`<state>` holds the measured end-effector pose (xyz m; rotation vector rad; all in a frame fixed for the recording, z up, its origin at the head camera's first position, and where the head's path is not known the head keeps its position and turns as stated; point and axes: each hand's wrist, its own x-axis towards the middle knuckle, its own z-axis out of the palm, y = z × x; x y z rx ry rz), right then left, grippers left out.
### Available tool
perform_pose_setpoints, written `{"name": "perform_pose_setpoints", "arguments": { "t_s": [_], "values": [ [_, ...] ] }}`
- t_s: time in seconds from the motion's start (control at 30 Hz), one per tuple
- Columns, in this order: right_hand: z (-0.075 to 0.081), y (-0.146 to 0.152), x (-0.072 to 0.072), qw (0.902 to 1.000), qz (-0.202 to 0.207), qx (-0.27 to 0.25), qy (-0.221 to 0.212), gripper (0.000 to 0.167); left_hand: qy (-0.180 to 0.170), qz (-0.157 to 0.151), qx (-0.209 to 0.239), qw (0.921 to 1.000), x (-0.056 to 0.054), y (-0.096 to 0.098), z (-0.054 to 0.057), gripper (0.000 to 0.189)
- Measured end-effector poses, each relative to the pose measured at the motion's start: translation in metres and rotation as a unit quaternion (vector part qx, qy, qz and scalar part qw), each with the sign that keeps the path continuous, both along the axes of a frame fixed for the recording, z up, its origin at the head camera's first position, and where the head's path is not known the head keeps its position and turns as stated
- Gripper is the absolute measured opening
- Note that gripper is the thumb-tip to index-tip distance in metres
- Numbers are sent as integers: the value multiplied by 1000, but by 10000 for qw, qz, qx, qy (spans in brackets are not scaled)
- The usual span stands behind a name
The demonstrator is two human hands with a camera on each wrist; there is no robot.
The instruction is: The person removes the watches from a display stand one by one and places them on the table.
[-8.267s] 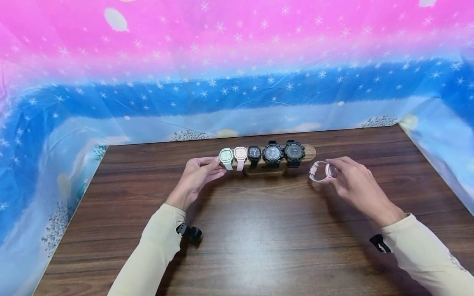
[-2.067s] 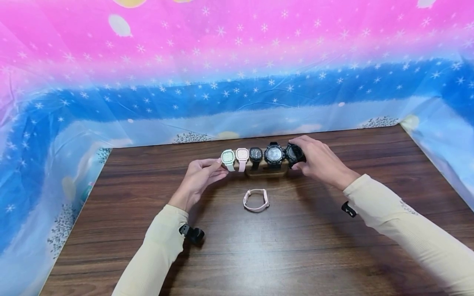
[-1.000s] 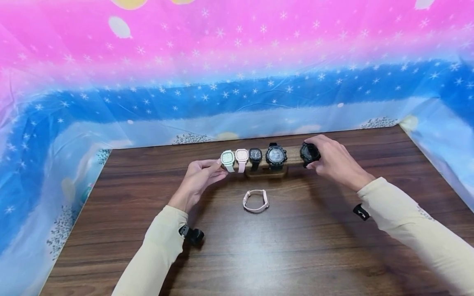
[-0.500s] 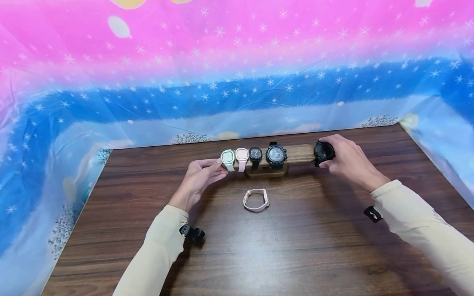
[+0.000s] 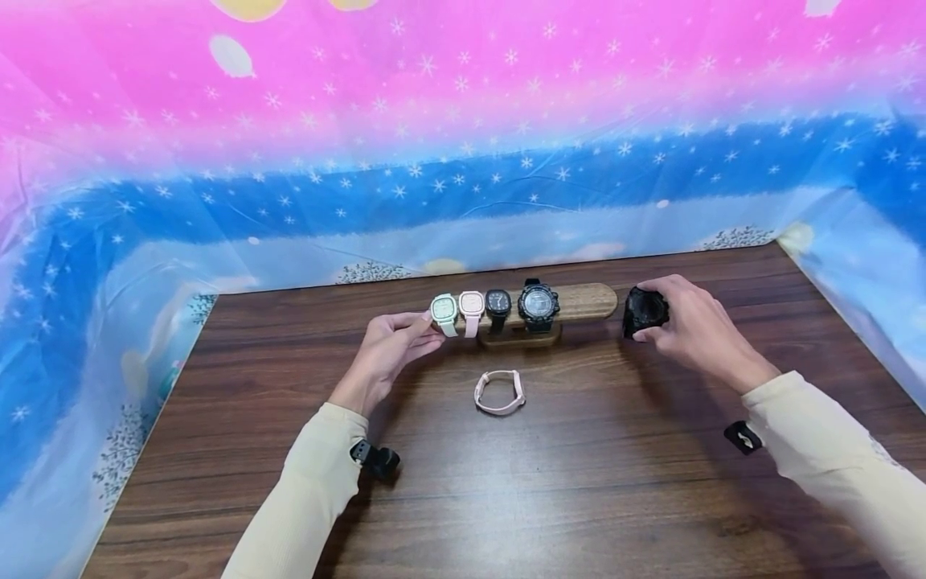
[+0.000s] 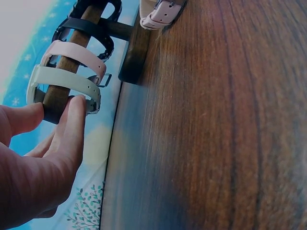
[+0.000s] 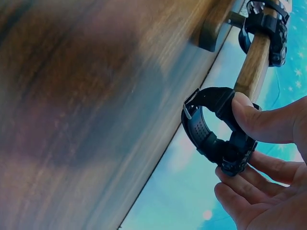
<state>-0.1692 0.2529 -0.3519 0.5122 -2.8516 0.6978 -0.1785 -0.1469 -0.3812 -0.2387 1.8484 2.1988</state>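
My right hand (image 5: 705, 334) pinches a chunky black wristwatch (image 5: 646, 312), its strap buckled in a loop, just off the right end of a wooden watch stand (image 5: 589, 301). In the right wrist view the thumb lies on the strap and the fingers are under the case. My left hand (image 5: 387, 354) grips the stand's left end between thumb and fingers. On the bar, from the left, sit a mint green watch (image 5: 444, 308), a pink watch (image 5: 472, 304), a small black watch (image 5: 498, 303) and a large black watch (image 5: 538, 303).
A pale pink watch (image 5: 499, 392) stands on its side on the brown wooden table (image 5: 579, 482), in front of the stand's base (image 5: 519, 338). A patterned pink and blue cloth (image 5: 463, 177) hangs behind the table.
The right hand has set the pale pink watch on the table, then slid the rightmost black watch rightward along the bar and off its end. The left hand has kept its grip.
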Motion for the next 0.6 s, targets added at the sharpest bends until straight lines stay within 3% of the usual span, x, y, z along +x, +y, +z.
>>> {"name": "perform_pose_setpoints", "arguments": {
  "t_s": [0.2, 0.6],
  "values": [
    [-7, -3, 10, 9999, 68, -134, 5, 60, -6, 8, 5, 10000, 0, 0, 0, 38],
    [-18, -12, 25, 9983, 73, -336, -474, 62, 4, 0, 31, 10000, -2, 0, -2, 37]
  ]
}}
